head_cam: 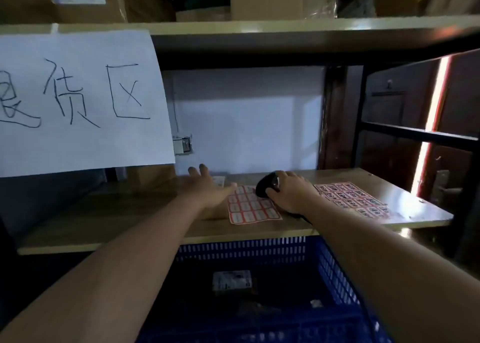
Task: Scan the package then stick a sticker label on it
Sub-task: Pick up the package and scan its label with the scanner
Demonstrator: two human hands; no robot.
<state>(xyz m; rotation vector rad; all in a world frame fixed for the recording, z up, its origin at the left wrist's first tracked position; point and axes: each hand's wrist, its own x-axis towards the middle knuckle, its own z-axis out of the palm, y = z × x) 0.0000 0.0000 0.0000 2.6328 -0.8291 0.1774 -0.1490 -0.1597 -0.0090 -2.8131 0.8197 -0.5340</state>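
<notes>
wooden shelf point(104, 223) carries two sticker sheets point(253, 205) and a scanner point(267, 184)

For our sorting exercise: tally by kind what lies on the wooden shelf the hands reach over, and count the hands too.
Sticker sheets: 2, one between the hands, one right of the right hand
Black barcode scanner: 1
Hands: 2, left hand and right hand
Total: 5

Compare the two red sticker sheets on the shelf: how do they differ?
The left sticker sheet lies between the hands, its labels pale and faint; the right sticker sheet lies right of the right hand, its labels bearing bold dark print. The scanner overlaps only the left one. Both lie flat, red-bordered.
</notes>
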